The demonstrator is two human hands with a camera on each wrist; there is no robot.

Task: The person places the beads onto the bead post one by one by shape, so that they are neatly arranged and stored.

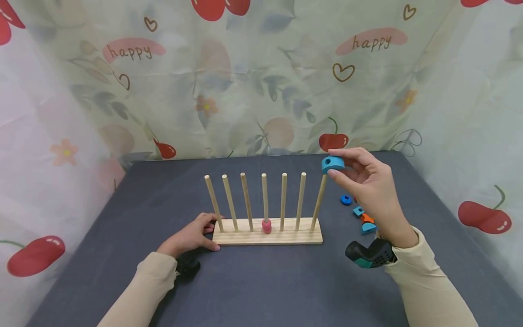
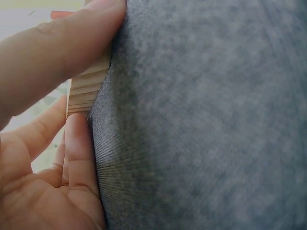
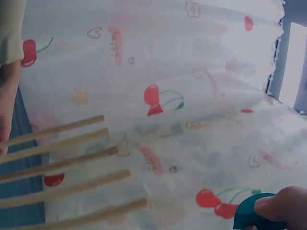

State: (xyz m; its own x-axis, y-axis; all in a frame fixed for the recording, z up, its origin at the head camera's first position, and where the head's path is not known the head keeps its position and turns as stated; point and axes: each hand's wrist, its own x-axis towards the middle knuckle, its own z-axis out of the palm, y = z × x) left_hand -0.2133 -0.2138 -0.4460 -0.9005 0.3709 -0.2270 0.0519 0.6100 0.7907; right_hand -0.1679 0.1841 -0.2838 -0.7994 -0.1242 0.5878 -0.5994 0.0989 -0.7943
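Note:
A wooden peg board (image 1: 245, 238) with several upright pegs stands on the dark table. At its left end my left hand (image 1: 194, 236) grips the base, thumb at the front edge and fingers round the end; the left wrist view shows the thumb and fingers on the wood (image 2: 88, 91). My right hand (image 1: 369, 181) pinches a blue half-round bead (image 1: 333, 164) between thumb and fingers, right at the top of the rightmost peg (image 1: 319, 202). Two pink round beads (image 1: 266, 226) sit stacked at the foot of the middle peg.
Right of the board lie loose beads: a blue round one (image 1: 346, 200), a blue square one (image 1: 358, 211), an orange one (image 1: 367, 219) and a light-blue half-round one (image 1: 368, 228). A patterned curtain (image 1: 245, 91) encloses the table's back and sides.

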